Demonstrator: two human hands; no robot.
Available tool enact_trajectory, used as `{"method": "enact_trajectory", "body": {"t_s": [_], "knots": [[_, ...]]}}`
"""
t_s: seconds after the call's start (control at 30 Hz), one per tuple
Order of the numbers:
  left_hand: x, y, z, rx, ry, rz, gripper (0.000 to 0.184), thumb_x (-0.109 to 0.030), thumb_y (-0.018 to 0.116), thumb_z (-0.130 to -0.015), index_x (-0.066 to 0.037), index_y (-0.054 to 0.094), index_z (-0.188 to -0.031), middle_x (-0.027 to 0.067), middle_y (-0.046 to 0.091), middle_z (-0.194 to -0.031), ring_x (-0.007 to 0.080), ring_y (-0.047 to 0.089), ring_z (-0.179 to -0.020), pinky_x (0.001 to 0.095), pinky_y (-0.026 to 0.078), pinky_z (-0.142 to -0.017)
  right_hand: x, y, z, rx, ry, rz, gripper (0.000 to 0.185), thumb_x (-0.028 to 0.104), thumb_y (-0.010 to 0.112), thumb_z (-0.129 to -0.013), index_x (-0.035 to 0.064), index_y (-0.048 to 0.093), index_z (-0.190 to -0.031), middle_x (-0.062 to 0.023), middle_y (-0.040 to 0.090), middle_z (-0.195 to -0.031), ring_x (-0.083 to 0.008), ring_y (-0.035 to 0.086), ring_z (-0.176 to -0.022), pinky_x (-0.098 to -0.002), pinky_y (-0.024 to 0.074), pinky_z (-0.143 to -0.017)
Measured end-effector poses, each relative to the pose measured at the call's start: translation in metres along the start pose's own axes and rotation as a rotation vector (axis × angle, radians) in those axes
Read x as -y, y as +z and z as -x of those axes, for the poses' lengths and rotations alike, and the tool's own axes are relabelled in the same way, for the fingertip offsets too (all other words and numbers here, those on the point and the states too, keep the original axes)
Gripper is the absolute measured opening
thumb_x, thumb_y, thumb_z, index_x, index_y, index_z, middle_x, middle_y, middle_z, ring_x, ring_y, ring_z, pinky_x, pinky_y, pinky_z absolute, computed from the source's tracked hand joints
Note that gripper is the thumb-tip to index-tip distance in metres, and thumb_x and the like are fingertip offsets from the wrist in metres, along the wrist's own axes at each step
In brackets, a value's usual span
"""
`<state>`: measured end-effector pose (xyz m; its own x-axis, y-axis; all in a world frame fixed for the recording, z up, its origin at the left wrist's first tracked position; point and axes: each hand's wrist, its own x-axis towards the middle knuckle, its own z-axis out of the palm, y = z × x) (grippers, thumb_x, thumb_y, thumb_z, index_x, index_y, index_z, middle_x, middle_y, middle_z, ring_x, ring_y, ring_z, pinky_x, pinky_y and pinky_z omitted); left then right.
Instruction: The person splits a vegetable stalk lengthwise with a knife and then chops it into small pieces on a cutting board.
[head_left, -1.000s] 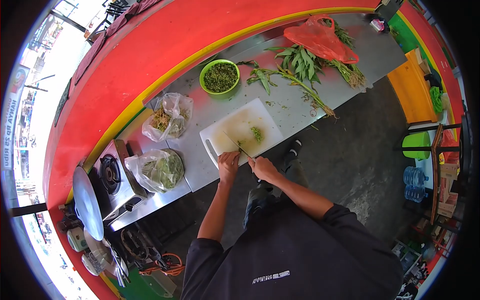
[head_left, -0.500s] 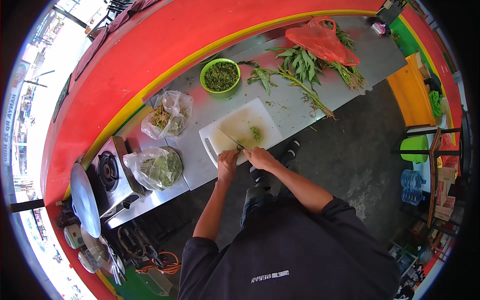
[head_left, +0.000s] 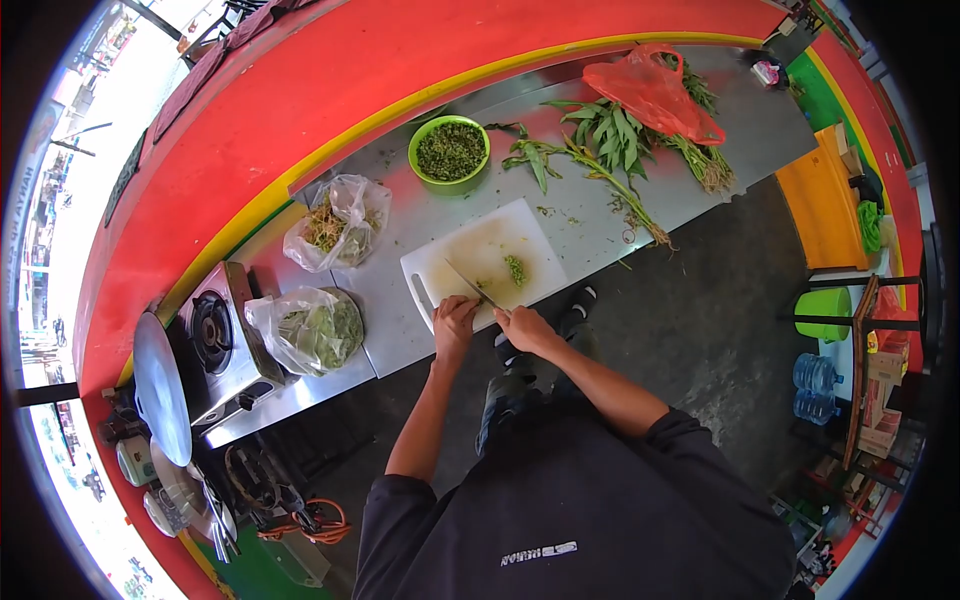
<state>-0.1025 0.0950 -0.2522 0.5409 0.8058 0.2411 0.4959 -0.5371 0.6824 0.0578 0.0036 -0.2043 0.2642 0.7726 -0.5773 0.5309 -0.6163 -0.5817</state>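
A white cutting board with a handle slot lies near the front edge of the metal counter. My right hand is closed round the handle of a kitchen knife, its blade slanting up and left across the board. At the board's lower edge, close to the blade, my left hand has its fingers bunched together; whatever they pinch is hidden. A small heap of chopped greens sits right of the blade, with a few bits beside the knife.
Behind the board stands a green bowl of chopped greens. Leafy stalks and a red plastic bag lie to the right. Leftward are two clear bags, one with plant scraps and one with greens, plus a gas stove.
The knife and my right hand have shifted slightly down and right, apart from my left hand. The whole view has tilted a little. The chopped heap looks the same.
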Motion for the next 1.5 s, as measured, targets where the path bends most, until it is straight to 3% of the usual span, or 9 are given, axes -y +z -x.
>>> {"method": "enact_trajectory", "body": {"t_s": [0.23,0.53,1.4,1.5], "knots": [[-0.007,-0.002,0.001,-0.012,0.013,-0.054,0.013,-0.009,0.078,-0.082,-0.011,0.079,-0.095,0.0024,0.069,-0.092,0.0242,0.066,-0.092,0.0405,0.045,-0.080,-0.005,0.038,0.003,-0.202,0.027,0.038,0.064,0.053,0.045,-0.104,-0.0045,0.069,-0.091,-0.0321,0.070,-0.086,-0.0507,0.070,-0.088,-0.0577,0.0572,-0.077],[-0.003,0.000,0.006,0.027,-0.041,-0.059,0.013,-0.010,0.077,-0.084,-0.012,0.080,-0.097,0.0020,0.070,-0.091,0.0235,0.066,-0.094,0.0405,0.045,-0.082,0.002,0.023,-0.008,-0.102,0.008,0.019,0.065,0.051,0.046,-0.104,-0.0077,0.068,-0.090,-0.0332,0.070,-0.086,-0.0492,0.071,-0.086,-0.0560,0.0581,-0.077],[-0.008,0.006,0.014,-0.017,-0.158,-0.047,0.013,-0.013,0.077,-0.084,-0.011,0.079,-0.097,0.0004,0.072,-0.093,0.0218,0.067,-0.094,0.0397,0.043,-0.085,0.001,0.035,0.005,-0.169,0.035,-0.014,0.064,0.051,0.047,-0.104,-0.0062,0.070,-0.085,-0.0322,0.070,-0.085,-0.0504,0.070,-0.085,-0.0563,0.0579,-0.076],[-0.010,0.005,0.015,-0.025,-0.091,-0.085,0.012,-0.013,0.076,-0.085,-0.012,0.079,-0.096,0.0009,0.073,-0.094,0.0218,0.068,-0.093,0.0398,0.043,-0.085,0.002,0.042,-0.003,-0.186,0.033,0.002,0.065,0.052,0.046,-0.104,-0.0063,0.070,-0.087,-0.0326,0.070,-0.087,-0.0507,0.070,-0.085,-0.0572,0.0574,-0.077]]}}
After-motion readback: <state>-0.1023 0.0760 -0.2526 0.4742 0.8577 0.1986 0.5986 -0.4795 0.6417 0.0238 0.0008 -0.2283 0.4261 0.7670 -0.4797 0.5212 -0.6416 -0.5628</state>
